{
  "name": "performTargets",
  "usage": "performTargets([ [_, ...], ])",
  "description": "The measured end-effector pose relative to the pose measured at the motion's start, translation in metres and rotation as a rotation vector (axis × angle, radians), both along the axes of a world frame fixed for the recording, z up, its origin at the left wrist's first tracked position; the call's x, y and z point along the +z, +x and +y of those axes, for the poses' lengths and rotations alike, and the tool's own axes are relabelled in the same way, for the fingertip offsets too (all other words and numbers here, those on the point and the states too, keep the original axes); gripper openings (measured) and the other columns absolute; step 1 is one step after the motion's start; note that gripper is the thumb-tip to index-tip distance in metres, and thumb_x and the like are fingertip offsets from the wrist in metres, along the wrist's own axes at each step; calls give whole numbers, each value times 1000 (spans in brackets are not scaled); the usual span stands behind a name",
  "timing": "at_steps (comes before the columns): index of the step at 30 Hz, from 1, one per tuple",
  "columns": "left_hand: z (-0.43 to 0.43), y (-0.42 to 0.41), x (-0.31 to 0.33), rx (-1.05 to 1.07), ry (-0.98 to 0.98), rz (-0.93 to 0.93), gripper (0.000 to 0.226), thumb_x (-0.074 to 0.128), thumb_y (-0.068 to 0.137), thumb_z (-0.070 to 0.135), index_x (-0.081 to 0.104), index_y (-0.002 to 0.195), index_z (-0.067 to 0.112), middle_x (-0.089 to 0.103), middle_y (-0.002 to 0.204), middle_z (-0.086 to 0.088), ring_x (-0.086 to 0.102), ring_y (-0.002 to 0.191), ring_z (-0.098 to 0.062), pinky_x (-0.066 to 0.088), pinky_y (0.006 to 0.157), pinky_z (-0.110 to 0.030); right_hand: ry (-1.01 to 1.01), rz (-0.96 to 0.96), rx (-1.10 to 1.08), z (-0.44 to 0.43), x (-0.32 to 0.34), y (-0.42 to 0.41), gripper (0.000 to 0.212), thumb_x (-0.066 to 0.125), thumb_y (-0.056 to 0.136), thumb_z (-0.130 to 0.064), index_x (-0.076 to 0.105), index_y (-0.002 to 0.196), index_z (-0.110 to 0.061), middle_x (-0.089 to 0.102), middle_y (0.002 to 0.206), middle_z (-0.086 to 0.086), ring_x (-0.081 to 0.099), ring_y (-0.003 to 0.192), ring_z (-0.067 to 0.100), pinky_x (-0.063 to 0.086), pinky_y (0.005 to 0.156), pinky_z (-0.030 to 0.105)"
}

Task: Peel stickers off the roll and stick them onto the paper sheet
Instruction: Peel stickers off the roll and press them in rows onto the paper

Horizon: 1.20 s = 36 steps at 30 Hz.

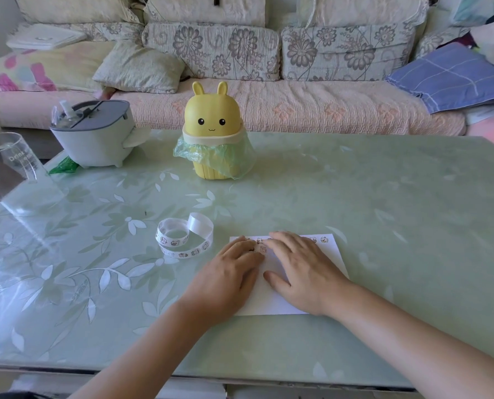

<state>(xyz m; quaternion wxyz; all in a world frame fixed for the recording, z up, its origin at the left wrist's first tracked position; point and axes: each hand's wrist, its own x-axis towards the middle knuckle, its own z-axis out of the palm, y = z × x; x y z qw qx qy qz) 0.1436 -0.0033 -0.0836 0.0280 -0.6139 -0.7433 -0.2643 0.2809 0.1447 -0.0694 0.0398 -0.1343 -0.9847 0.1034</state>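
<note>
Pressing down on the paper sheet [330, 256], you had both hands flat with fingers straight: your left hand [231, 273] on its left edge, your right hand [304, 272] across its middle, fingertips nearly meeting by the stickers [323, 240] along the far edge. The sticker roll [182, 239] lay partly uncoiled on the green counter [384, 197], just left of the sheet.

You're working in soft, even daylight, with pale glare streaking the glossy tabletop [355, 197] left of the yellow rabbit bin [213, 131], only faint shadows in front of it, and wide-angle bending towards the edges far from it.
</note>
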Motion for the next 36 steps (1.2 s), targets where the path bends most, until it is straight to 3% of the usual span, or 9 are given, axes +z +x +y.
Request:
performTargets([
  [3, 0, -1, -3, 102, -115, 35, 53, 32, 94, 42, 45, 139, 17, 42, 149, 3, 27, 144, -11, 25, 117, -29, -5, -91, 75, -1, -4, -4, 88, 9, 85, -67, 8, 160, -19, -5, 167, -5, -12, 152, 9, -1, 124, 34],
  [7, 2, -3, -3, 109, -350, 126, 77, -3, 87, 60, -4, 155, 24, -11, 160, 9, -15, 147, -4, -9, 119, -27, 33, -163, 115, 1, -6, -6, 85, 8, 91, -68, -6, 159, -19, -19, 164, -7, -24, 148, 4, -7, 123, 35],
  [12, 3, 3, 0, 146, -397, 189, 82, -12, 85, 62, -7, 154, 20, -18, 159, 4, -22, 143, -6, -17, 114, -25, 1, -178, -52, 2, -4, 4, 97, -6, 78, -73, -10, 158, -18, -23, 163, -5, -25, 148, 6, -11, 123, 31],
  [18, 7, 5, -3, 184, -438, 202, 85, -12, 81, 59, -6, 155, 17, -16, 161, 0, -16, 148, -11, -13, 117, -29, 10, -209, -316, 16, -2, 18, 90, 16, 95, -70, -9, 158, -10, -18, 165, 4, -19, 151, 15, -8, 123, 34],
  [22, 9, 5, 3, 185, -446, 164, 88, -5, 79, 60, 2, 156, 18, -7, 163, 1, -9, 149, -11, -8, 119, -28, -22, -211, -358, 14, 0, 13, 85, 17, 97, -66, -5, 158, -12, -16, 166, 5, -16, 152, 16, -5, 124, 39],
  [26, 7, -2, 14, 172, -333, 51, 69, 28, 92, 55, 24, 153, 22, 21, 159, 10, 13, 149, -13, 10, 118, -28, 40, -93, -281, 8, 13, 1, 71, 24, 102, -56, 13, 158, -15, 2, 167, 6, -2, 154, 21, 5, 122, 44],
  [29, 3, -9, 24, 217, -47, 178, 42, 43, 88, 41, 59, 122, 23, 60, 118, 7, 54, 112, -20, 39, 92, -34, 48, 72, -186, 1, 26, -13, 48, 42, 100, -40, 44, 144, -20, 40, 150, 1, 34, 140, 23, 26, 111, 37],
  [33, -5, -30, 35, 443, 108, 157, 23, 70, 78, 20, 61, 100, 18, 57, 94, 2, 52, 90, -26, 41, 77, -37, -88, 117, -187, -13, 36, -34, 27, 48, 97, -31, 64, 119, -27, 60, 118, -8, 55, 111, 18, 41, 88, 31],
  [36, -15, -43, 35, 566, -20, 203, 26, 74, 75, 32, 59, 92, 18, 57, 89, -1, 54, 87, -29, 40, 77, -39, -265, 136, -229, -23, 38, -51, 23, 51, 95, -26, 68, 110, -30, 66, 109, -12, 59, 103, 14, 42, 79, 26],
])
